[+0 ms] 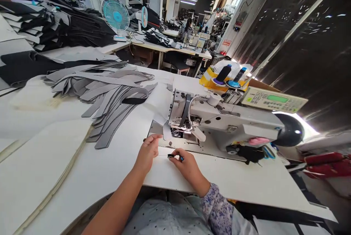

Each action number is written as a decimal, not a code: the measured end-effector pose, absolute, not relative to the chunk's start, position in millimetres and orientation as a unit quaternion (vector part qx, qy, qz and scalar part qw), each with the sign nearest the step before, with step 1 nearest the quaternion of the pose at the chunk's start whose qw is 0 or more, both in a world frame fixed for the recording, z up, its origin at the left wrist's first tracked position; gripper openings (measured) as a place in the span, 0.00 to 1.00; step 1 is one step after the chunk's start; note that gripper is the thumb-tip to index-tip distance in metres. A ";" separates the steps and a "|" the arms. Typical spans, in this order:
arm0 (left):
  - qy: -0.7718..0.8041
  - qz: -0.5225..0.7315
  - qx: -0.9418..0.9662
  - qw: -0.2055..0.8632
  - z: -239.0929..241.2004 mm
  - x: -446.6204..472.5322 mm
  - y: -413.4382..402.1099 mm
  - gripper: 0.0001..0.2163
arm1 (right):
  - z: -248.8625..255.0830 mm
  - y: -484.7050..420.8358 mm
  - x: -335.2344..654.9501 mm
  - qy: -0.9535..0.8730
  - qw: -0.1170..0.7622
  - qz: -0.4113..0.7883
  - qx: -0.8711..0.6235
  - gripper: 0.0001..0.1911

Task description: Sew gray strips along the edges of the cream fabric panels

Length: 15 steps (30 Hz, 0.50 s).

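Observation:
My left hand (148,152) rests on the white sewing table (82,176) with its fingers reaching toward the sewing machine's metal bed, holding nothing. My right hand (186,167) lies just to its right, pinching a small black-and-blue tool (174,156) between thumb and fingers; its exact kind is hard to tell. Directly ahead stands a grey industrial sewing machine (219,121), its needle area (178,132) just beyond my fingertips. A white sheet (160,105) hangs against the machine's head. Left of my hands lies a fanned pile of grey foam strips (109,108).
Thread cones (223,75) stand behind the machine, with a control panel (274,99) to their right. A black item (248,153) lies beneath the handwheel. Stacks of black cut pieces (55,26), a fan (115,15) and a co-worker (188,30) are farther back.

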<state>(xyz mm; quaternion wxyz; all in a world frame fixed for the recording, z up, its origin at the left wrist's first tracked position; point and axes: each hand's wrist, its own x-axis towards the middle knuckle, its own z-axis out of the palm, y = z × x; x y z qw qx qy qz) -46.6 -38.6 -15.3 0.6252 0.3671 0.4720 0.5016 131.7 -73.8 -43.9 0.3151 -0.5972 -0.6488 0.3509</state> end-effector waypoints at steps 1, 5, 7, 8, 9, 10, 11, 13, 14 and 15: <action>0.483 0.464 0.436 0.601 -17.7 -45.0 -40.9 0.15 | -43.9 -73.3 134.5 -0.631 0.330 0.378 -0.592 0.05; 0.493 0.310 0.640 0.501 -25.5 -37.1 -48.0 0.19 | -49.4 -69.5 145.2 -0.543 0.413 0.449 -0.577 0.12; 0.511 0.273 0.678 0.453 -29.4 -32.6 -47.6 0.17 | -52.9 -67.6 150.3 -0.533 0.435 0.448 -0.570 0.12; 0.520 0.264 0.687 0.433 -31.2 -30.2 -46.4 0.15 | -53.8 -67.0 152.6 -0.547 0.437 0.435 -0.566 0.13; 0.527 0.262 0.692 0.418 -32.9 -27.5 -44.8 0.14 | -53.8 -66.6 154.9 -0.573 0.431 0.412 -0.562 0.13; 0.530 0.263 0.695 0.409 -34.2 -24.6 -43.0 0.14 | -52.8 -66.1 157.1 -0.609 0.416 0.382 -0.557 0.14; 0.533 0.267 0.693 0.405 -35.1 -21.6 -40.9 0.13 | -51.1 -65.5 159.1 -0.650 0.392 0.347 -0.551 0.15; 0.539 0.273 0.683 0.409 -35.7 -16.0 -36.3 0.11 | -46.3 -62.5 162.8 -0.726 0.321 0.278 -0.542 0.16; 0.545 0.276 0.676 0.413 -35.5 -13.7 -33.7 0.10 | -44.1 -59.5 164.3 -0.755 0.282 0.246 -0.539 0.17; 0.550 0.280 0.669 0.415 -35.1 -12.0 -30.9 0.08 | -42.6 -55.4 165.6 -0.775 0.248 0.214 -0.541 0.19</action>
